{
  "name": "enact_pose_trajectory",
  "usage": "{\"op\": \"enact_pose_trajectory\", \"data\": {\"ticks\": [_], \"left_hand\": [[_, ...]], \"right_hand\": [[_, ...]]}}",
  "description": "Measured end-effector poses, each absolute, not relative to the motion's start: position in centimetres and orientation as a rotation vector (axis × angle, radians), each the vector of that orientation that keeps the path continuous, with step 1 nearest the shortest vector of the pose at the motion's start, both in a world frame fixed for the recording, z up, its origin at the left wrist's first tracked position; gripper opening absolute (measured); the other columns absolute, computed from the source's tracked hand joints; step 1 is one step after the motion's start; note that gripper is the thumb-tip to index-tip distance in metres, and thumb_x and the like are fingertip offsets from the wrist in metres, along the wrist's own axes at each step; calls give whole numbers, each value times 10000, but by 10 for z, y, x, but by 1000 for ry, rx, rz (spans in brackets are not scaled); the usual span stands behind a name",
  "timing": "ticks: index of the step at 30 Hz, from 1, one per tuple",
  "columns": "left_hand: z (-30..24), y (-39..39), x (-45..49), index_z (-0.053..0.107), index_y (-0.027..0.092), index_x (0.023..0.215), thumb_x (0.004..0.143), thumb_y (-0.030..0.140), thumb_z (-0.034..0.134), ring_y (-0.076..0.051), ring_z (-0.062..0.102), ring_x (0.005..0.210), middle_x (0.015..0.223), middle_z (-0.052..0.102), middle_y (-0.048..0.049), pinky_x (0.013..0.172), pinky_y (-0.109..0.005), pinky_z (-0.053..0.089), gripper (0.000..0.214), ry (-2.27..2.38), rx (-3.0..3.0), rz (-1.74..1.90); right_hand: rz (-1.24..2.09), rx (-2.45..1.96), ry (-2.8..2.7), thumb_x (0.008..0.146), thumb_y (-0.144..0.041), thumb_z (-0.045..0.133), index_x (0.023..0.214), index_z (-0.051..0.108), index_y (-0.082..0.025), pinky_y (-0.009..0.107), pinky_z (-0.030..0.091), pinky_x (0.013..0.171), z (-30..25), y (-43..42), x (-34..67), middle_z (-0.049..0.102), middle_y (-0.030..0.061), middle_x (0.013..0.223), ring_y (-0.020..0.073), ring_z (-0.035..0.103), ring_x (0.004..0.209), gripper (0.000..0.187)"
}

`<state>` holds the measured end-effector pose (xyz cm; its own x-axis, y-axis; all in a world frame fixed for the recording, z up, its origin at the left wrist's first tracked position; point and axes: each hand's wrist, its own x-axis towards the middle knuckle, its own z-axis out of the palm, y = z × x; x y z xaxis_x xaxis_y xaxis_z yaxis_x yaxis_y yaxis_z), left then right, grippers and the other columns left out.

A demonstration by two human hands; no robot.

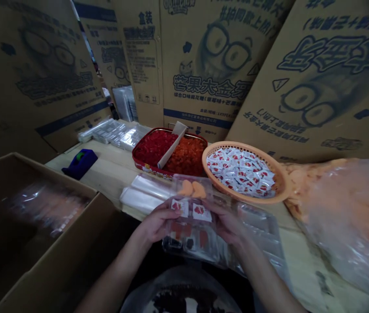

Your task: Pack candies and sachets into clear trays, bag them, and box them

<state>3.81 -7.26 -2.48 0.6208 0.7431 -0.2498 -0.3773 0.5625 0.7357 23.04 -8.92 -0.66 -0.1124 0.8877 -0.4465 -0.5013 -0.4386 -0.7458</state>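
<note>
Between my two hands is a clear plastic tray point(189, 181), tilted toward me. Two orange candy pieces point(192, 188) lie in its upper part, two small white sachets with red print point(201, 212) sit in the middle, and reddish pieces show lower down. My left hand point(158, 222) grips the left edge, its thumb on the left sachet. On the right edge, my right hand point(226, 222) has its fingers closed around the tray. More clear plastic trays point(261, 228) lie on the table under and beside my right hand.
Behind the tray stand a red tin point(153, 168) with red and orange pieces split by a divider, and an orange basket point(284, 184) of sachets. Left are a blue tape dispenser point(80, 163) and an open carton point(98, 198); right, a large plastic bag point(344, 213). Printed cartons point(200, 104) wall the back.
</note>
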Motion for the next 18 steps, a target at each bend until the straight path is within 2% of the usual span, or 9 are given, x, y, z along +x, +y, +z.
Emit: {"op": "enact_pose_trajectory", "data": {"ticks": [2, 4, 8, 11, 18], "left_hand": [[-25, -59, 40, 475, 185, 1165, 825, 335, 500, -191, 637, 790, 957, 645, -84, 714, -327, 489, 372, 745, 1046, 713], [-29, -35, 37, 517, 183, 1108, 840, 409, 454, -179, 615, 774, 935, 635, -77, 702, -316, 473, 356, 960, 1493, 771], [-44, 18, 29, 658, 189, 829, 693, 313, 653, -241, 530, 946, 889, 629, -84, 893, -361, 361, 184, 1133, 1786, 818], [-57, 39, 28, 698, 210, 774, 606, 255, 717, -263, 519, 958, 856, 657, -89, 941, -372, 305, 175, 1157, 1928, 746], [-66, 30, 25, 726, 248, 749, 654, 316, 658, -276, 557, 936, 880, 703, -91, 913, -390, 337, 135, 1016, 2169, 686]], "right_hand": [[1682, -1097, -425, 572, -234, 755, 789, 688, -187, 292, 536, 666, -9, -96, 243, 710, 36, 812, 186, 654, 720, 232], [1608, -1096, -389, 580, -221, 748, 782, 693, -201, 287, 543, 655, -11, -100, 259, 713, 23, 801, 183, 659, 701, 210], [1467, -1089, -389, 594, -191, 735, 793, 690, -194, 282, 545, 656, -11, -110, 287, 716, 25, 818, 184, 663, 724, 204], [1458, -1056, -390, 619, -200, 721, 776, 687, -172, 316, 539, 664, -10, -117, 298, 715, 53, 826, 206, 664, 734, 163], [1394, -959, -311, 597, -198, 733, 717, 682, -151, 290, 505, 682, -6, -135, 299, 712, 35, 753, 166, 649, 678, 140]]}}
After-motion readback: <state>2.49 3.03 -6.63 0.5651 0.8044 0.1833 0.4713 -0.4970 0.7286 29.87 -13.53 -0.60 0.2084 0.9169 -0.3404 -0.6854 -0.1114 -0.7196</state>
